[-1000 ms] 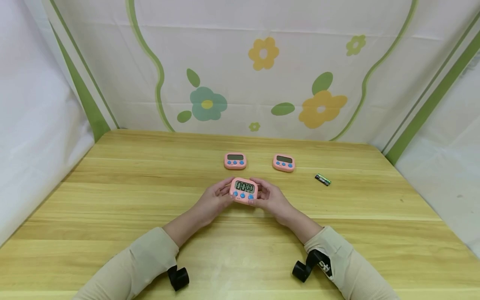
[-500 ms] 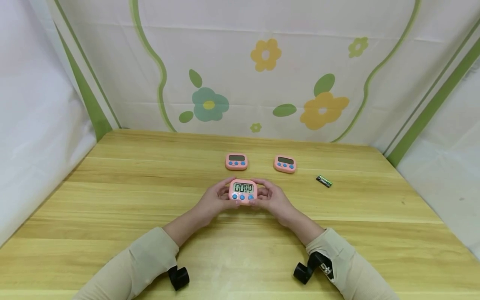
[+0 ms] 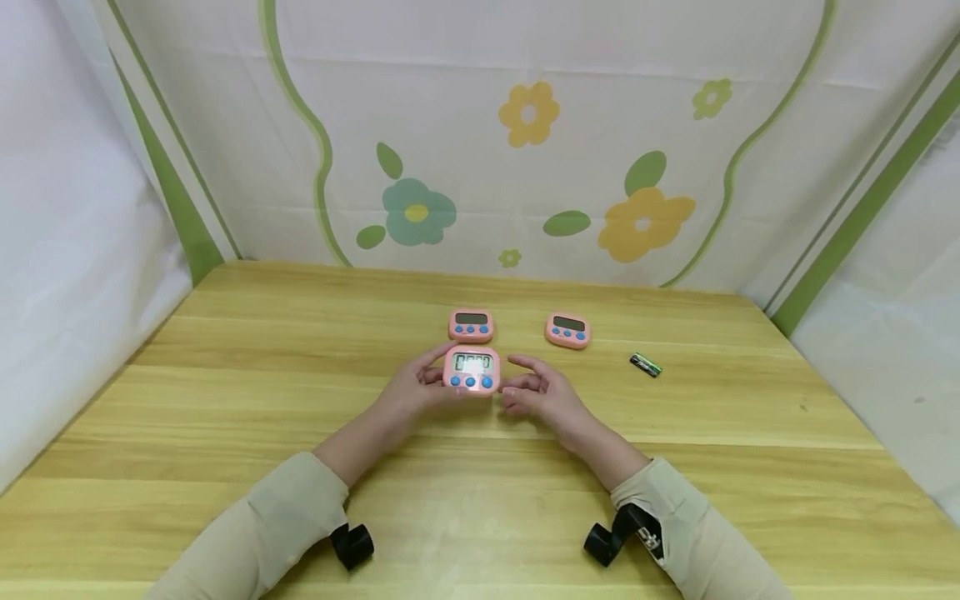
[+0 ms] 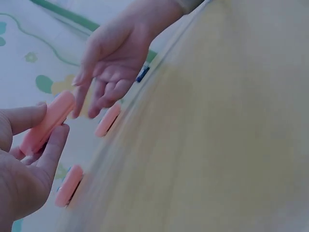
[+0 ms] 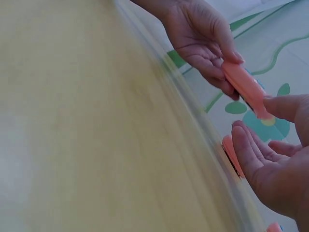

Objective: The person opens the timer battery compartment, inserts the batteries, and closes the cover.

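My left hand pinches a pink digital timer by its left side, thumb along the lower front and fingers behind. Zeros show on its lit screen, above three blue buttons. In the left wrist view the timer is held up off the table between thumb and fingers. Just right of it, my right hand has its fingers spread apart and holds nothing. Its fingertips are right by the timer's free end. Directly behind the held timer lies a second pink timer, its screen blank.
A third pink timer, also with a blank screen, lies farther right on the wooden table. To the right of that are green and black batteries, side by side. A white cloth with printed flowers rises behind the table.
The timer was held between both hands. Now the right hand has let go of it, and the left hand has moved it a little left and away from the body.
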Action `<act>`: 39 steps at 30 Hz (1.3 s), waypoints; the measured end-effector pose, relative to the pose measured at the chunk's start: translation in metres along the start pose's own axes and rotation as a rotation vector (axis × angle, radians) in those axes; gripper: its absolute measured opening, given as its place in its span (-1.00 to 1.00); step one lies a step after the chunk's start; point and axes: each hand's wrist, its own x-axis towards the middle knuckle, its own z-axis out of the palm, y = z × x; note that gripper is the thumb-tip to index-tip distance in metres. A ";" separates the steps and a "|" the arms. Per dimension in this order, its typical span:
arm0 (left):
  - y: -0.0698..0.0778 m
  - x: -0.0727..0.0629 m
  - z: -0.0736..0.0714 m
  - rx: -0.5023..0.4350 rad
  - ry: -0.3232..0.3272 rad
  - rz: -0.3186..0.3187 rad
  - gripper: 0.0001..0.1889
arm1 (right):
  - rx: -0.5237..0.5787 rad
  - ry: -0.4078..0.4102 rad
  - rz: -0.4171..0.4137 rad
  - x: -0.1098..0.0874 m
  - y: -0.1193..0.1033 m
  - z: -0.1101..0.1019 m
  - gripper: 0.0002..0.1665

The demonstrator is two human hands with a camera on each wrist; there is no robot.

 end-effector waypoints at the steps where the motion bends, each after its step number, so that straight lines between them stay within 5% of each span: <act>1: 0.002 0.001 -0.003 -0.015 0.006 0.002 -0.27 | 0.005 0.013 0.009 0.000 0.000 -0.001 -0.32; 10: 0.015 0.009 -0.035 -0.083 0.077 0.026 -0.23 | 0.006 0.059 0.084 0.004 0.000 -0.006 -0.38; 23: 0.020 0.033 -0.101 0.187 0.187 0.021 -0.23 | 0.010 0.039 0.100 0.005 0.005 -0.009 -0.39; 39: 0.007 0.050 -0.131 0.157 0.205 -0.048 -0.22 | 0.020 0.007 0.100 0.006 0.006 -0.011 -0.38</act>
